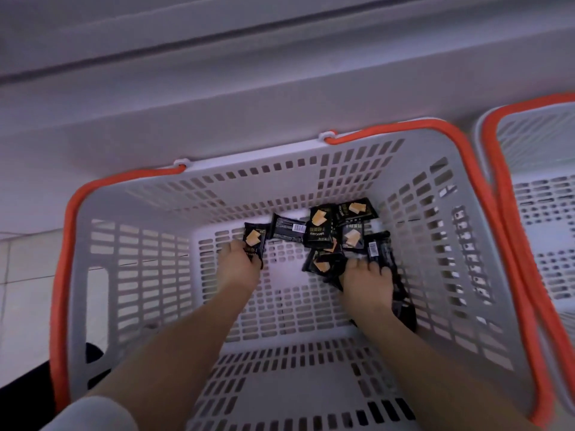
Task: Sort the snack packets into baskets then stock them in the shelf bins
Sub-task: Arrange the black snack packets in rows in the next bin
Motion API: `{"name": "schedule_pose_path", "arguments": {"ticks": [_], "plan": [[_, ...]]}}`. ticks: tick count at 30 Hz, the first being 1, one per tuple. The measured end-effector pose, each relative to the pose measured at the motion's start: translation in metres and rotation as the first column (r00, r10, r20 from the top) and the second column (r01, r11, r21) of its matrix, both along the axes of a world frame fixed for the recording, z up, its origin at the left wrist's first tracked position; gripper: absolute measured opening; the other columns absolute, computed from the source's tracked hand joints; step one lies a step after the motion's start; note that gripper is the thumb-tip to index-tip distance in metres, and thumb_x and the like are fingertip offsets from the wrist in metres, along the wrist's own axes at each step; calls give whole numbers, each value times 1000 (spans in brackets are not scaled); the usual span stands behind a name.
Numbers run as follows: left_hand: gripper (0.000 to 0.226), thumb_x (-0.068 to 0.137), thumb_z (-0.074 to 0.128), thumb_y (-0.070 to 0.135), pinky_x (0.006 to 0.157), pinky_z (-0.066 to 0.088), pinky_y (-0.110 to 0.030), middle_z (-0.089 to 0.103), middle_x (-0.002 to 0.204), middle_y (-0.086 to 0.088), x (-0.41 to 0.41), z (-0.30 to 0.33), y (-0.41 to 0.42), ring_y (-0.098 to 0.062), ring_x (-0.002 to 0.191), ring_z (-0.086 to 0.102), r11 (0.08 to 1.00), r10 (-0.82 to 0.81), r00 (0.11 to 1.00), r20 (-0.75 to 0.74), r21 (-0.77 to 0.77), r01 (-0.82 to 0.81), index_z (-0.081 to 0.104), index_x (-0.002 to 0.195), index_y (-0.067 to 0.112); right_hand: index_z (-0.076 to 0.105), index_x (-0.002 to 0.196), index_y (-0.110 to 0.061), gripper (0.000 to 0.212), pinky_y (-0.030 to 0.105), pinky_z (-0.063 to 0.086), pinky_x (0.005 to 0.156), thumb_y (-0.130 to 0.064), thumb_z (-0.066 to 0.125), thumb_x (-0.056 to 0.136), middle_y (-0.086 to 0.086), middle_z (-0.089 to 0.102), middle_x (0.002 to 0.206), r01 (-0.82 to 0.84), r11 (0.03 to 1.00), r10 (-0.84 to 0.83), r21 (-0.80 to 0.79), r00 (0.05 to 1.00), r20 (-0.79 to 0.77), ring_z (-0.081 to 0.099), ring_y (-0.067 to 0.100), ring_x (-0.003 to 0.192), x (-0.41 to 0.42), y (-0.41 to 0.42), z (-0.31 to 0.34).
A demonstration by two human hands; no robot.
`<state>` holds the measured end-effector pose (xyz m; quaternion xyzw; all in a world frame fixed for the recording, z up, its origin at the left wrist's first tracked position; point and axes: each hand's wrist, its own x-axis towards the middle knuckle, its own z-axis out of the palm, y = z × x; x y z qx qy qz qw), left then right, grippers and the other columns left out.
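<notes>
Head view: both arms reach down into a grey basket [102,275] with orange handles. Left hand [238,264] pinches one black snack packet [254,244] at its fingertips. Right hand [367,279] lies over more black packets [323,262], fingers curled onto them; exact grip unclear. A loose pile of packets [339,225] lies just beyond both hands. A second basket [535,181] stands right of the right hand.

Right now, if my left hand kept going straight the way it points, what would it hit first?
Probably the barcode-side black packet lying just beyond the packet your left hand grips; depth is hard to judge.
</notes>
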<state>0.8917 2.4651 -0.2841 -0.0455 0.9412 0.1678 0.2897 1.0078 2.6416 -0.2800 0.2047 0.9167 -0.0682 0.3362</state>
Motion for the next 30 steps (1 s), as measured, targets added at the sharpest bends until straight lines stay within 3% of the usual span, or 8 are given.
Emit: {"name": "schedule_pose_path", "arguments": {"ticks": [4,7,9,12,16,18,24,30], "plan": [[51,88,60,28,98,40,-43,40,131,-17,-4,-10,8,-32,121,40,999,33,999,1,-33,-33,40,128,3,43,123,-11,48,33,47,81,-37,60,87,5,59,109,195,908,-274,-372,946,-174,55,22,101,-5,16,16],[55,85,64,32,93,41,-44,41,130,-18,-3,-14,13,-33,120,41,994,52,998,-17,-91,-54,39,124,2,52,106,-14,32,17,44,62,-34,65,85,-5,60,91,426,565,-611,-707,791,-12,57,10,83,-9,21,33],[55,84,66,30,94,41,-44,41,129,-19,-4,-16,12,-34,119,41,992,53,999,-12,-114,-54,40,123,1,55,106,-10,33,28,51,75,-36,63,86,5,63,98,511,365,-718,-778,686,115,60,21,92,-8,20,37],[52,80,69,24,90,47,-45,45,124,-19,-4,-17,8,-35,110,50,996,80,996,31,-38,-79,45,119,0,56,107,-7,38,43,50,86,-39,61,87,14,60,97,547,244,-753,-801,627,199,61,26,95,-9,12,41],[36,82,66,11,57,56,-39,62,99,-16,16,-5,8,-21,68,59,875,328,912,248,284,-392,55,113,-3,51,82,-27,22,13,40,58,-44,65,83,-11,53,77,481,384,-675,-788,729,117,52,2,70,-13,-3,42],[35,84,67,12,55,54,-31,63,96,-11,30,3,6,-17,71,61,755,374,838,396,395,-524,54,115,1,48,84,-29,25,11,38,55,-45,67,81,-14,53,81,435,467,-623,-770,779,62,51,-1,72,-13,-12,40],[15,94,52,28,73,52,-25,65,104,8,67,22,11,-8,94,63,688,183,893,411,595,-415,55,106,35,46,88,-20,35,3,37,47,-45,69,79,-14,51,76,480,495,-666,-724,745,38,48,-3,66,-12,-33,30],[10,94,43,37,64,48,-8,56,101,22,72,28,17,12,90,58,674,43,892,450,646,-359,47,101,42,50,96,-12,40,15,33,49,-50,57,86,-5,56,80,459,584,-636,-670,771,-27,51,6,65,-9,-36,25]]}}
